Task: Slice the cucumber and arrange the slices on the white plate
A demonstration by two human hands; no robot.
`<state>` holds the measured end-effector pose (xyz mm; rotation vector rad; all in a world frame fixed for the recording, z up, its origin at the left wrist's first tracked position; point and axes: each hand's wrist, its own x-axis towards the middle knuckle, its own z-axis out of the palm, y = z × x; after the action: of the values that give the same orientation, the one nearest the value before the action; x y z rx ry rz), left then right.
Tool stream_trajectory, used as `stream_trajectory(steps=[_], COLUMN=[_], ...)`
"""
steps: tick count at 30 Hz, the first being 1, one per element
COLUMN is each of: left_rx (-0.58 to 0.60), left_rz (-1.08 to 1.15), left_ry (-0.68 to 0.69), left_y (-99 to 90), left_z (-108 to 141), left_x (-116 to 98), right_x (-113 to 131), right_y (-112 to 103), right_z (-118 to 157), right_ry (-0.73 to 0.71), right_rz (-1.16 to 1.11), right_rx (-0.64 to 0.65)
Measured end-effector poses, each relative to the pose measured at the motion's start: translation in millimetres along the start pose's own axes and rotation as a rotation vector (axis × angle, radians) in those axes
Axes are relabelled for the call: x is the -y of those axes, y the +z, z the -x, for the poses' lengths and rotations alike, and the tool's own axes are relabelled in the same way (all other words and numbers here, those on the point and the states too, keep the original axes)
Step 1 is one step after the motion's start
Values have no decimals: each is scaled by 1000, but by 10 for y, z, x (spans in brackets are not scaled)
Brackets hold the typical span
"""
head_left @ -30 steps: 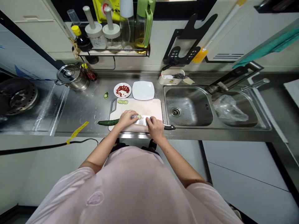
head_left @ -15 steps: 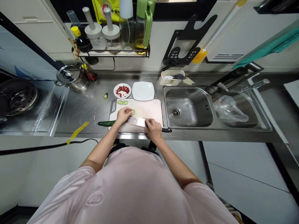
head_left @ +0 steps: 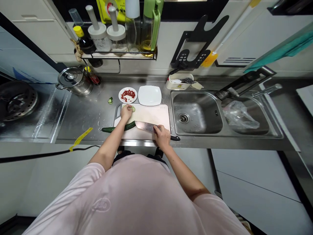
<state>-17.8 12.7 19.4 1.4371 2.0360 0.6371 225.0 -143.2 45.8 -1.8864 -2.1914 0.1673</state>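
Steel-bladed kitchen knife [head_left: 144, 126] clenched in the right hand [head_left: 162, 137] on a white plastic cutting board [head_left: 153, 114]

The left hand [head_left: 126, 112] is laid at the board's far edge against pale green cucumber slices [head_left: 133, 109], any grasp untellable; a long dark-green cucumber [head_left: 122, 127] is set across the board's near-left corner, below it.

Dark green cucumber [head_left: 126, 127], pale pink cutting board [head_left: 156, 114], red berries [head_left: 128, 95] on a white plate [head_left: 128, 101]
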Motion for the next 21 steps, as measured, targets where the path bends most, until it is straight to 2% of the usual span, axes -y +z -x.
stream_trajectory(steps=[3, 11, 21], left_rx=[-34, -58, -57], left_rz=[-85, -267, -207], left_ry=[48, 75, 131], left_y=[-28, -53, -20], left_z=[-35, -42, -26], left_x=[-57, -185, -165], right_x=[-3, -22, -22], right_y=[-1, 6, -41], right_z=[7, 17, -15], right_ry=[6, 8, 61], right_rz=[1, -2, -66], right_rx=[-6, -19, 21])
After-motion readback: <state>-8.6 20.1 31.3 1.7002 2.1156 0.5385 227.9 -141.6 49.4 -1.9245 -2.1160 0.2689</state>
